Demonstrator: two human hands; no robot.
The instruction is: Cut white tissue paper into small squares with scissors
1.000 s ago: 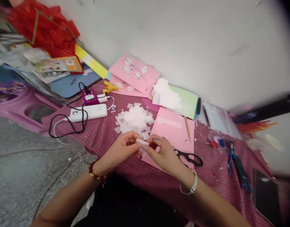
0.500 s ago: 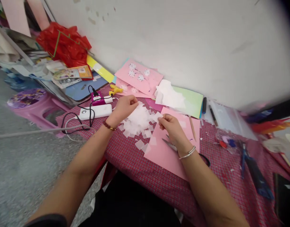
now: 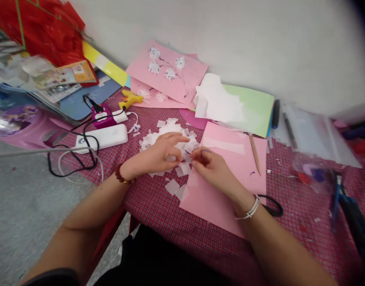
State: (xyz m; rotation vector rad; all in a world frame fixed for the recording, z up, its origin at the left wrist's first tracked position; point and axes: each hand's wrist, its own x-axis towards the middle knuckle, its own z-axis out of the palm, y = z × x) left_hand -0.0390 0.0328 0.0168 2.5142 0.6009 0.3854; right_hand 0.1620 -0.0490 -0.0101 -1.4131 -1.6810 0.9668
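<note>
My left hand [image 3: 157, 154] reaches over a loose heap of small white paper squares [image 3: 171, 121], its index finger stretched out and the thumb apart from it. Close by on the right, my right hand [image 3: 210, 165] has its fingers curled together at the heap's edge. Whatever its fingertips may hold blends with the white squares behind. Beneath that hand lies a pink sheet of paper [image 3: 212, 206], with a white paper strip [image 3: 225, 145] and a wooden stick [image 3: 254, 155] on it. Black scissors [image 3: 274, 205] are mostly hidden under my right forearm.
Pink cards with white paper flowers [image 3: 170, 73] lie against the wall, beside white tissue [image 3: 218, 99] on green paper [image 3: 256, 107]. To the left are a yellow glue gun [image 3: 130, 98], a purple plug adapter [image 3: 103, 115] and a white power bank [image 3: 106, 137] with cables.
My left hand has come down over the heap and its fingers have spread. My right hand has moved lower relative to the heap, nearer my left. The camera view has shifted closer.
</note>
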